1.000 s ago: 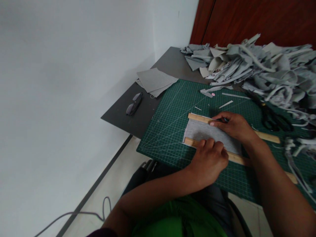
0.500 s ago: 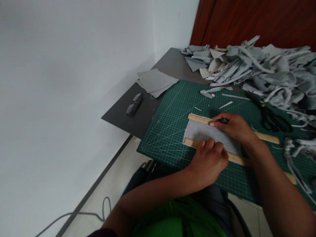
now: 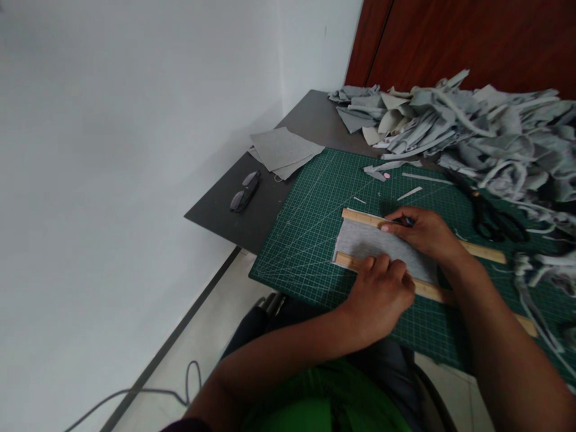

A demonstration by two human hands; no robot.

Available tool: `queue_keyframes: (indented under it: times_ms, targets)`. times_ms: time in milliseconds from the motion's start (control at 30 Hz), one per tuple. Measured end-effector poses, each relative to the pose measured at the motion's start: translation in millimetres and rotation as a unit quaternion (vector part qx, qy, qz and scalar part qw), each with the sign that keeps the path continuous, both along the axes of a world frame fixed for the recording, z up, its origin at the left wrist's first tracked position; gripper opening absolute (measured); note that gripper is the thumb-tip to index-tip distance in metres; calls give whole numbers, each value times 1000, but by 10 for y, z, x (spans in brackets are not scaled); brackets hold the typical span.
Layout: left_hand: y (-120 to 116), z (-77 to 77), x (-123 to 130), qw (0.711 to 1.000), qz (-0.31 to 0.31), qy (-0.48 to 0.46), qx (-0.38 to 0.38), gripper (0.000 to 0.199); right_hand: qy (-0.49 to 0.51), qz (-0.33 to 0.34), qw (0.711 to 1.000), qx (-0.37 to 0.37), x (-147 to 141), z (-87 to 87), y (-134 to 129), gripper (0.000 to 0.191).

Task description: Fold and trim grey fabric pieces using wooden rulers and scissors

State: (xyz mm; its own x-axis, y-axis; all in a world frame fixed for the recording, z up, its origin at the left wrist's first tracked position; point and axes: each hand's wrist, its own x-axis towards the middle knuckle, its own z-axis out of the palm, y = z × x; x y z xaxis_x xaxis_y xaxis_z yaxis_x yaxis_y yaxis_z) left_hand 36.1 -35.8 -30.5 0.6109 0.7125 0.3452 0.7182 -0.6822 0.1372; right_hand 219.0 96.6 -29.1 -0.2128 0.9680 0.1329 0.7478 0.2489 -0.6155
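Observation:
A grey fabric piece (image 3: 373, 240) lies on the green cutting mat (image 3: 299, 240). One wooden strip (image 3: 360, 216) runs along its far edge, and another wooden strip (image 3: 434, 291) along its near edge. My left hand (image 3: 382, 294) is closed with its fingertips on the near strip; its thumb is hidden. At the far strip, my right hand (image 3: 418, 231) has its fingers pressed together around a small dark object, partly covered, that I cannot make out. Its thumb rests beside the strip, over the fabric.
Black scissors (image 3: 490, 216) lie right of my right hand. A heap of grey fabric scraps (image 3: 486, 126) fills the back right. Glasses (image 3: 245, 192) and flat grey sheets (image 3: 283, 150) are on the dark table (image 3: 213, 210) at left. Thin cut strips (image 3: 409, 193) lie behind the fabric.
The view has shifted very slightly. Both hands hold nearly the same places on the strips and fabric.

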Motion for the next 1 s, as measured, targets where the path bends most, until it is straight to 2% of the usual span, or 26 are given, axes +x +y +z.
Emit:
queue_keyframes:
  times_ms: [367,533,767,1000]
  targets:
    - [5,4,-14,1000,-2,-10,10,21,17,24,1000,0,-69,92,-43,36]
    - [5,-10,-3,1000,2,-15,14,20,-5,-4,1000,15,-65,79,-53,46]
    - [10,-1,-4,1000,0,-8,8,22,-14,5,1000,-7,21,37,-43,39]
    - [10,-2,-6,1000,1,-8,8,22,-39,-20,999,-15,97,37,-41,39]
